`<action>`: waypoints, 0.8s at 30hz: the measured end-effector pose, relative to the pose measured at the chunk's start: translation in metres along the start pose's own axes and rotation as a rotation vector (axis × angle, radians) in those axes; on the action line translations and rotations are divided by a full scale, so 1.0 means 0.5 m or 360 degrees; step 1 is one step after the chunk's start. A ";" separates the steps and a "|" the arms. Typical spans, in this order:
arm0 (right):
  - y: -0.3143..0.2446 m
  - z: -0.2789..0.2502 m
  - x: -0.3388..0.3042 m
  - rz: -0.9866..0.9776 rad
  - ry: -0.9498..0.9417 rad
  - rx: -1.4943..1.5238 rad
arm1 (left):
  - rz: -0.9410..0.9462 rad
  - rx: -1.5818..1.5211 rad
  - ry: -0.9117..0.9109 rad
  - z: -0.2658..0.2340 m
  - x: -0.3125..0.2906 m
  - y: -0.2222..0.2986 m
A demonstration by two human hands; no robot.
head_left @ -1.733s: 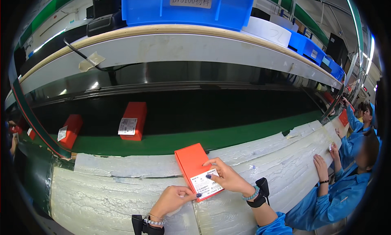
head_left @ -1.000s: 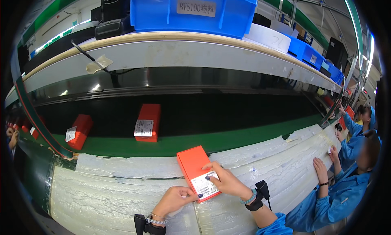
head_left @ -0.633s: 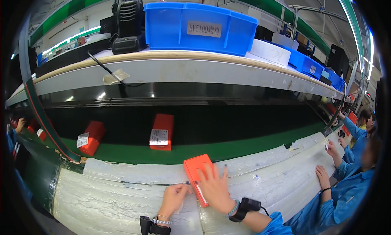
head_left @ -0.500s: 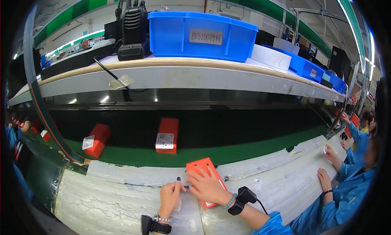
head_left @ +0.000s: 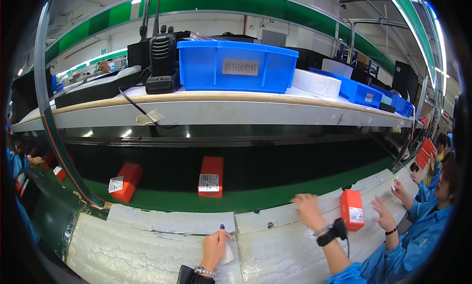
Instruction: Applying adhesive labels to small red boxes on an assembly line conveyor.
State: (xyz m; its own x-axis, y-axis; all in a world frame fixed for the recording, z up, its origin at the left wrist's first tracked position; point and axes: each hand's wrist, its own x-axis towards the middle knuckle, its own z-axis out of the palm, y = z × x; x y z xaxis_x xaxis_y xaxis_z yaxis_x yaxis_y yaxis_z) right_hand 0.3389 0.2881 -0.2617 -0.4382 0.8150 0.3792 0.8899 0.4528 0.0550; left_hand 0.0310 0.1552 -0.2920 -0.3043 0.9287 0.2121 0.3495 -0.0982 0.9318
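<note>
My left hand [head_left: 214, 248] is above the near worktop, closed with the thumb up, on a small piece of white paper [head_left: 227, 255] that shows beside the fingers. My right hand [head_left: 309, 212] is farther right, over the worktop near the belt's edge. It is slightly blurred, its fingers stretch leftward, and nothing shows in them. Right of it a red box [head_left: 351, 208] with a white label is on the worktop, apart from my hand. A co-worker's raised hand [head_left: 384, 216] is just beyond that box.
Two labelled red boxes, one at left [head_left: 127, 180] and one mid-belt [head_left: 212, 173], lie on the green conveyor belt [head_left: 265, 203]. Above runs a shelf [head_left: 236, 112] with a blue bin [head_left: 236, 70] and a walkie-talkie [head_left: 162, 62]. A metal post [head_left: 44, 97] stands at left.
My right hand has left the red box under it and moved right. That spot no longer holds a box; a red box is now beside the co-worker's hand. The view has tilted upward.
</note>
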 end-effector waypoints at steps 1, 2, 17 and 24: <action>-0.042 0.019 0.030 -0.0082 0.0088 0.0142 | -0.0036 0.0029 -0.0020 -0.001 -0.002 0.003; -0.095 0.035 0.060 -0.0166 0.0177 0.0285 | -0.0026 0.0037 -0.0021 0.000 -0.004 0.004; -0.423 0.146 0.337 0.0377 0.0186 0.0255 | -0.0025 0.0079 0.0089 -0.021 0.011 0.016; -0.337 0.028 0.172 0.0228 0.0276 0.0514 | -0.0030 0.0049 0.0131 -0.017 0.014 0.009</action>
State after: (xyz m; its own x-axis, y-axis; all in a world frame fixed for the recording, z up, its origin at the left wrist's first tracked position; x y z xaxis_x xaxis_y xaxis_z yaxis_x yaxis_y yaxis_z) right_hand 0.1496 0.2871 -0.2514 -0.2597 0.8174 0.5141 0.8428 0.4518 -0.2926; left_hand 0.0230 0.1583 -0.2838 -0.3825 0.8976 0.2192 0.3698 -0.0687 0.9266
